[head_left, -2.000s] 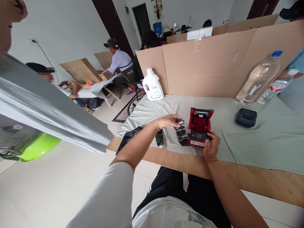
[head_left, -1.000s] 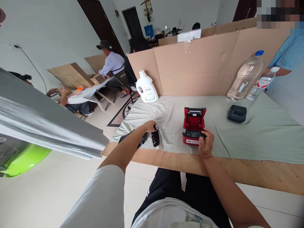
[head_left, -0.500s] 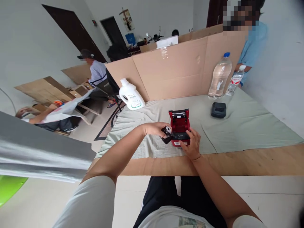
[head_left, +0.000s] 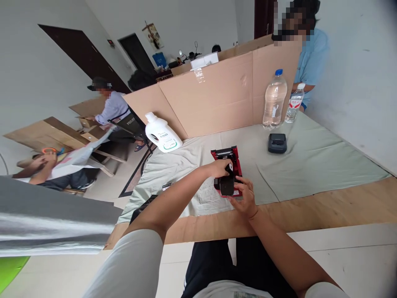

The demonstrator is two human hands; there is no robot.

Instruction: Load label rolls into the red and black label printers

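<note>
A small red-and-black printer [head_left: 237, 169] lies on the cloth in front of me with its lid raised. My left hand [head_left: 219, 168] is closed on a black roll with a white core [head_left: 227, 186], above the printer's body. A dark, flat length of the roll hangs down over the printer's front and hides much of it. My right hand [head_left: 245, 194] grips the front right corner of the printer, thumb at the front and fingers along the right side.
A small black device [head_left: 277, 143] sits to the right. Behind it stand a large water bottle [head_left: 274, 101] and a smaller bottle [head_left: 294, 103]. A white jug [head_left: 163, 132] leans by the cardboard panel [head_left: 214, 103]. Black items [head_left: 145, 207] lie beside my left forearm. Other people sit beyond.
My left hand has moved the black roll from the printer's left side to over it. The right hand stays on the printer. The view has shifted, and black items now show at left.
</note>
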